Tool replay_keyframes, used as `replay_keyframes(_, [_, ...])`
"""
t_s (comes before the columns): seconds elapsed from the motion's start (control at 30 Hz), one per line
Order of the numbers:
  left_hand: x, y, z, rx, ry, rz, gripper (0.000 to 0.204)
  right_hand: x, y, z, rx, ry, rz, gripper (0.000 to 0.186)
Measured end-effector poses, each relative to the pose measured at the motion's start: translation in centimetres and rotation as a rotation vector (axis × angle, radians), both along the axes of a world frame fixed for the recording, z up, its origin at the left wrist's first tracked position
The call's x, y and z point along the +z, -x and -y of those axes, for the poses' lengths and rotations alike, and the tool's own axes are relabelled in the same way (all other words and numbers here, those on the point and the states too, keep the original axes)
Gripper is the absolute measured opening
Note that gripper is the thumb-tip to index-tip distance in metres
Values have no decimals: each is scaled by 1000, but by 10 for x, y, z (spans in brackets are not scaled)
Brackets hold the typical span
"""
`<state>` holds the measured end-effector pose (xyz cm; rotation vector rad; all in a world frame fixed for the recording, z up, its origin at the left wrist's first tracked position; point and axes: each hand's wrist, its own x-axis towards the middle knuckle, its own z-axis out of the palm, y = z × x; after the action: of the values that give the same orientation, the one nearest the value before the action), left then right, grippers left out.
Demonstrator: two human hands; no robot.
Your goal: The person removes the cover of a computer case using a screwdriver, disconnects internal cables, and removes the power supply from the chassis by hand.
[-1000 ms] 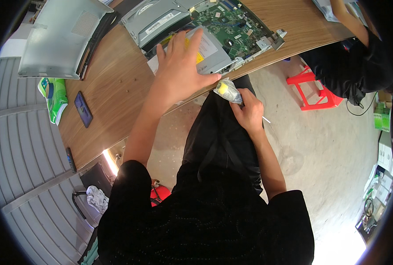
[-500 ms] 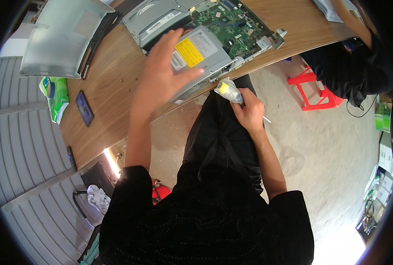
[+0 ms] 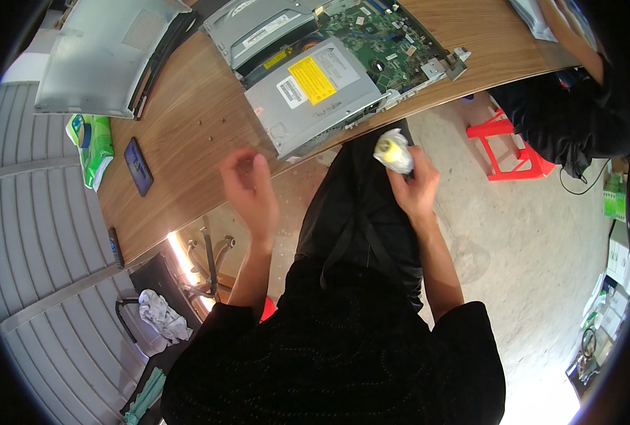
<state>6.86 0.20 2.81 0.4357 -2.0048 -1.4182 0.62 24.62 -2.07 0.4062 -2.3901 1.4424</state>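
My right hand (image 3: 415, 183) is closed around a small bundle in crumpled clear plastic (image 3: 394, 151) with something yellow inside; its exact kind I cannot make out. It is held over my lap, just off the table edge. My left hand (image 3: 250, 191) hovers at the table's front edge, slightly blurred, thumb and fingers apart and nothing between them. Just beyond it lies an opened computer case, with a grey power supply (image 3: 276, 106) bearing a yellow label, a green motherboard (image 3: 382, 42) and a grey metal drive bracket (image 3: 258, 28).
On the wooden table (image 3: 180, 163) lie several tiny screws (image 3: 222, 120), a phone (image 3: 138, 167) and a green packet (image 3: 99, 149). The removed case panel (image 3: 95, 64) stands at the far left. A red stool (image 3: 506, 152) and another person's arm (image 3: 570, 35) are at the right.
My left hand has drawn back from over the power supply toward me, leaving its label uncovered. My right hand has shifted slightly right with the plastic-wrapped bundle, tilting it.
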Motion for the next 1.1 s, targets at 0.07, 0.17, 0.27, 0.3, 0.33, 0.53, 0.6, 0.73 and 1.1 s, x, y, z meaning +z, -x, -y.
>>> replay_keyframes(0.07, [-11,-18,-12,62,-31,-10,14,5,-7,-12,-67,59,-13,30])
replay_keyframes(0.17, [-16,-36,-30,-308,42,281,18,38,-15,-34,-145,55,-120,42])
replay_keyframes(0.27, [-26,-35,-62,-686,-447,413,20,56,-27,-55,-220,55,-298,65])
replay_keyframes(0.3, [-27,-32,-72,-793,-546,432,25,55,-35,-56,-226,146,-316,66])
replay_keyframes(0.33, [-25,-27,-80,-894,-642,451,31,52,-43,-55,-206,236,-322,66])
replay_keyframes(0.53, [-14,1,-112,-917,-1153,260,30,35,-91,-36,122,420,-236,43])
replay_keyframes(0.6, [-22,9,-111,-813,-1164,275,16,28,-104,-40,178,220,-128,42])
replay_keyframes(0.73, [-26,12,-95,-655,-1228,347,16,0,-131,-50,388,235,398,68])
replay_keyframes(1.1, [-28,-4,-94,-739,-1115,353,26,9,-152,-92,476,898,1129,77])
